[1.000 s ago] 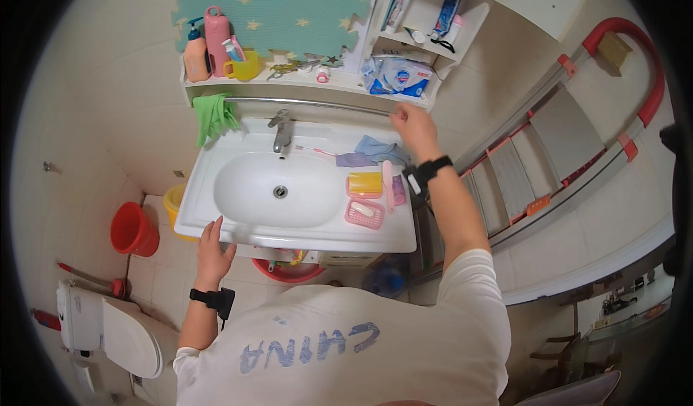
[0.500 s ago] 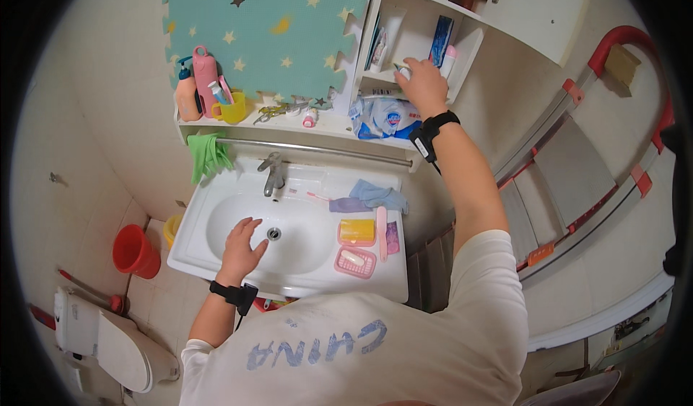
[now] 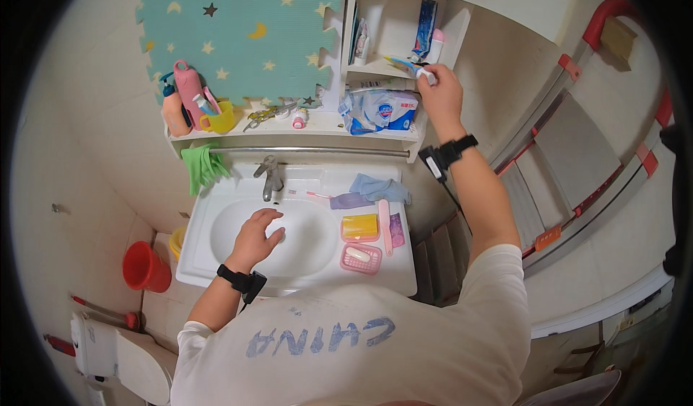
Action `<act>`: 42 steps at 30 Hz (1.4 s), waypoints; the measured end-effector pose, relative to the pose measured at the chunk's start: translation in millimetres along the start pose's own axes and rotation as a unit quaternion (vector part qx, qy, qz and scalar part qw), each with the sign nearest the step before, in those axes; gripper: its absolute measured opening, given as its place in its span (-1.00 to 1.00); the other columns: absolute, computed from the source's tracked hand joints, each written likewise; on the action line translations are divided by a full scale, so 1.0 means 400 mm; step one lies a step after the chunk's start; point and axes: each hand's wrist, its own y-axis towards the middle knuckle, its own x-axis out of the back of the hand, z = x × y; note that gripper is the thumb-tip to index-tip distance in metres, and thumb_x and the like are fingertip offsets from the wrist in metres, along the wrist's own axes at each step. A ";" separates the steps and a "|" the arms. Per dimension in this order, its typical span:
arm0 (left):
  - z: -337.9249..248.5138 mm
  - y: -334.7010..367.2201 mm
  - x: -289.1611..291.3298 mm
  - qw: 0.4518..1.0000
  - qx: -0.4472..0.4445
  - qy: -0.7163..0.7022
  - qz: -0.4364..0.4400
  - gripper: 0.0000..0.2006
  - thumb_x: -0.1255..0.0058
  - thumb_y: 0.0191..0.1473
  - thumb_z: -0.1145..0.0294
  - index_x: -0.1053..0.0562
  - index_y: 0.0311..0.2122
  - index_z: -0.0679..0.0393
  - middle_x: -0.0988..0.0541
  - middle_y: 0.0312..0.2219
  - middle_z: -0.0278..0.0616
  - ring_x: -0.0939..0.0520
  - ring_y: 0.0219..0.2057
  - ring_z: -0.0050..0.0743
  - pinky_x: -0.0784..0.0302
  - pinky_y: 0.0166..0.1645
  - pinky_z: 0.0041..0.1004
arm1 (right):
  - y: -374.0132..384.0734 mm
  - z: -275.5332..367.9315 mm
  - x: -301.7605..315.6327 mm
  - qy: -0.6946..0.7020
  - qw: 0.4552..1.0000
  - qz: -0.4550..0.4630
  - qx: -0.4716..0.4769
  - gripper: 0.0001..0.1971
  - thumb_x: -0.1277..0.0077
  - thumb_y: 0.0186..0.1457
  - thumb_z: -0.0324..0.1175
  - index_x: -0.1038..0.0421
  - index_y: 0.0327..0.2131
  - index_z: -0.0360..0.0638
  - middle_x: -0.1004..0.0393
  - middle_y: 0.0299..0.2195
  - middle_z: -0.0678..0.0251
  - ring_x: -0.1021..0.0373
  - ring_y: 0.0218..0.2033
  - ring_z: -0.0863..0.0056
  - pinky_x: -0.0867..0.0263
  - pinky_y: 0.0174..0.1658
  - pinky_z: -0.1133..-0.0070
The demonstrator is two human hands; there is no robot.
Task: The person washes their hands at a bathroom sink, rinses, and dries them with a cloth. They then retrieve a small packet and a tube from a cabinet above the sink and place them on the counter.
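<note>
My right hand (image 3: 443,98) is drawing back, pinching a tube (image 3: 403,65) by one end, so risking its tipping onto the packet (image 3: 377,111) below. My left hand (image 3: 254,240) is hovering empty, fingers loose.

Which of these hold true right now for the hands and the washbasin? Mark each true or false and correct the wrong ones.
1. The right hand holds a small tube. True.
2. The left hand grips the faucet. False: it is open over the basin.
3. The green cloth hangs at the left end of the metal bar. True.
4. The yellow block lies inside the basin. False: it lies to the right of it.
</note>
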 end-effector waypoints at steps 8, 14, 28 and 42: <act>-0.066 0.138 -0.015 0.963 -0.010 -0.255 0.084 -0.58 0.06 0.18 0.22 -0.30 0.11 0.14 -0.49 -0.08 -0.10 -0.58 -0.18 -0.33 -0.43 -0.06 -0.48 | -0.306 0.089 -0.031 0.423 0.867 0.186 -0.188 -0.83 -0.04 0.08 -0.51 -0.34 -0.23 -0.23 -0.44 -0.41 0.42 -0.36 -0.40 0.74 -0.29 -0.33 0.73; -0.087 0.196 -0.064 0.840 0.130 -0.524 0.054 -0.50 0.18 0.24 0.09 -0.14 0.18 0.14 -0.49 -0.11 -0.13 -0.58 -0.18 -0.39 -0.45 -0.07 -0.46 | -0.468 0.212 -0.145 0.506 0.748 0.358 -0.239 -0.78 -0.05 0.08 -0.52 -0.30 -0.20 -0.23 -0.42 -0.38 0.39 -0.39 -0.39 0.71 -0.29 -0.37 0.73; 0.064 0.107 0.006 0.824 0.223 -0.506 -0.120 -0.72 0.07 0.14 0.23 -0.28 -0.07 0.04 -0.55 -0.25 -0.22 -0.58 -0.34 -0.49 -0.48 -0.22 -0.47 | 0.050 0.093 -0.183 0.035 0.997 0.042 0.062 -0.73 -0.07 -0.04 -0.25 -0.42 -0.28 -0.20 -0.48 -0.31 0.15 -0.44 -0.27 0.27 -0.34 -0.20 0.40; 0.061 0.072 -0.018 0.873 0.217 -0.431 -0.079 -0.65 0.00 0.14 0.22 -0.26 -0.01 0.08 -0.56 -0.22 -0.22 -0.57 -0.26 -0.57 -0.49 -0.22 -0.51 | 0.207 0.084 -0.258 0.113 0.993 0.010 -0.011 -0.72 -0.03 -0.08 -0.23 -0.40 -0.28 -0.15 -0.43 -0.29 0.14 -0.38 -0.21 0.10 -0.31 -0.15 0.34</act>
